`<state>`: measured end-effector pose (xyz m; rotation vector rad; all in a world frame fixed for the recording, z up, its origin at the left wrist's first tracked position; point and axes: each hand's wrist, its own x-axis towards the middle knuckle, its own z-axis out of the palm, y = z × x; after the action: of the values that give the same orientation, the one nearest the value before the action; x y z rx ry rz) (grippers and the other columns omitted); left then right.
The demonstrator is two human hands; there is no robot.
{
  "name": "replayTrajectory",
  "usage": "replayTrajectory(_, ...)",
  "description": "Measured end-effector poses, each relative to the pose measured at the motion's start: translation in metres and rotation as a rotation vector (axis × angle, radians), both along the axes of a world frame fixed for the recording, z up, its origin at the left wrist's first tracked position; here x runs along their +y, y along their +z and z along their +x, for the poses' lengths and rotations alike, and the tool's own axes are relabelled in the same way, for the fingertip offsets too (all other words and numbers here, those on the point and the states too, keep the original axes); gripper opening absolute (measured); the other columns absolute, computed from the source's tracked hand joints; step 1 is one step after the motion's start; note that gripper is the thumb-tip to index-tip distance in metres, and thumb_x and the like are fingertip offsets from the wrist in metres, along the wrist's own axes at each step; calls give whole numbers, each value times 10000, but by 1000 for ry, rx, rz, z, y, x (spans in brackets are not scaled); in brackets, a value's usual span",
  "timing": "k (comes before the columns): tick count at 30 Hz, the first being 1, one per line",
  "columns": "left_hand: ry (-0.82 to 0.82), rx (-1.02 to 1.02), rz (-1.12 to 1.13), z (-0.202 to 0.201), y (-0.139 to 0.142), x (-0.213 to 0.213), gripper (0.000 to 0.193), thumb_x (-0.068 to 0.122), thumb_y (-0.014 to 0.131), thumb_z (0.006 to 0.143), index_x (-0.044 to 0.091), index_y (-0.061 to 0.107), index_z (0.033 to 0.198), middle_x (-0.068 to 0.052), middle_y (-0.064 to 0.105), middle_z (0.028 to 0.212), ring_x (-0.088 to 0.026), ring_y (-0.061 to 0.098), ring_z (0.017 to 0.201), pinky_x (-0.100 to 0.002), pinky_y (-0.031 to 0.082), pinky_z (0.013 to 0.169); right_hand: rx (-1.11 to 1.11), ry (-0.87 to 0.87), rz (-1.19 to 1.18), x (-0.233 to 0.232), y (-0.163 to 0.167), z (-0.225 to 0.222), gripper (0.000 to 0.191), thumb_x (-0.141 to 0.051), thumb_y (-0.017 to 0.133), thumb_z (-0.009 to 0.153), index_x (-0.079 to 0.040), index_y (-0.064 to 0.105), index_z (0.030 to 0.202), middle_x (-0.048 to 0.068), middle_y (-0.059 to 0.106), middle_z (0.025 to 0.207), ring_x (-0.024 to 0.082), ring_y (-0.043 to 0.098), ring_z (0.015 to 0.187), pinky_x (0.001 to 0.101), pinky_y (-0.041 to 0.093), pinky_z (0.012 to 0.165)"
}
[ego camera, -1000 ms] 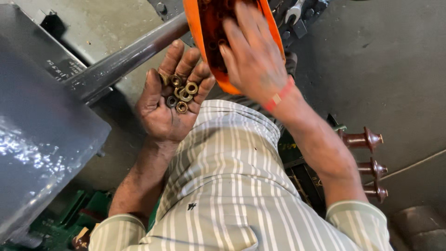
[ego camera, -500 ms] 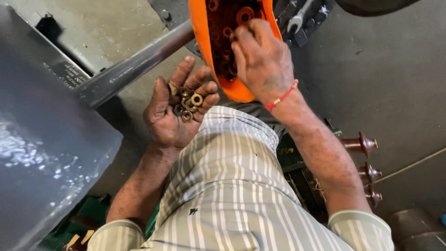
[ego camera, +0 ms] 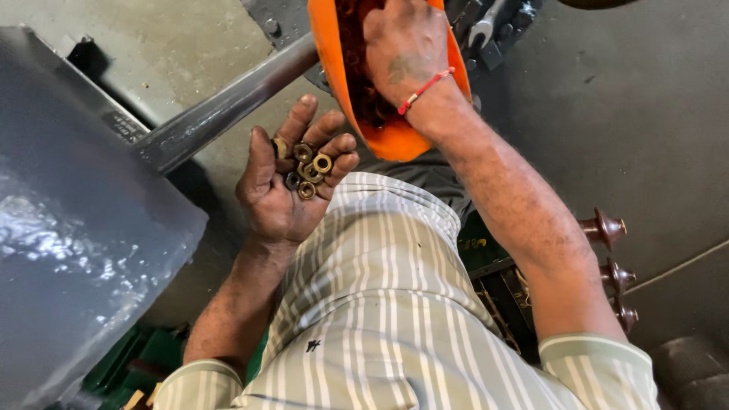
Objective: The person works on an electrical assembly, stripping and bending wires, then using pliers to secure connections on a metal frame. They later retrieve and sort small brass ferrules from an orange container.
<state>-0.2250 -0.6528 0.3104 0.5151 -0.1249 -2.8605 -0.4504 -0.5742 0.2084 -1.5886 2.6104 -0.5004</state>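
Note:
My left hand lies palm up above my striped shirt, cupping several brass nuts on its fingers. My right hand, with a red thread around the wrist, reaches down into an orange plastic tray that holds more small metal parts. Its fingertips are hidden inside the tray, so what they touch cannot be seen.
A big grey metal casing fills the left side, with a steel bar running from it toward the tray. Brown ribbed insulators stand at the right. Tools lie beyond the tray on the concrete floor.
My right hand has pushed farther up into the orange tray. My left hand has kept the nuts and stayed in place while the view tilted slightly.

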Motion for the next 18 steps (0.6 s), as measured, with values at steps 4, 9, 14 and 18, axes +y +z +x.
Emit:
replayTrajectory(4,-15,26,-10,0,-1,1,617,498,326,1190,35,404,1591,-226,538,1516,-336,575,1372,-465,466,1192,-132,54,-150,22,36,10,135,-54,741,833,-44,674,950,165,656,936,327,678,752,442,530,633)
replayTrajectory(9,-39,-15,6,-4,-2,0,623,494,302,1183,30,386,1591,-226,525,1516,-333,566,1374,-470,461,1199,-1222,-254,-517,61,78,20,143,-68,640,1112,5,633,1234,170,695,1157,276,745,991,382,649,858)
replayTrajectory(14,-77,-36,-17,-13,0,2,644,496,280,1183,13,354,1602,-239,508,1524,-335,556,1376,-473,459,1201,-1911,-301,-790,82,90,21,267,-88,556,1150,35,580,1387,199,680,1312,263,728,1119,377,640,958)
replayTrajectory(18,-77,-8,28,-18,2,1,665,485,272,1174,18,341,1643,-249,497,1525,-351,553,1378,-475,459,1190,-2061,-286,-832,92,92,24,288,-93,520,1157,35,573,1409,218,678,1322,276,724,1137,379,639,949)
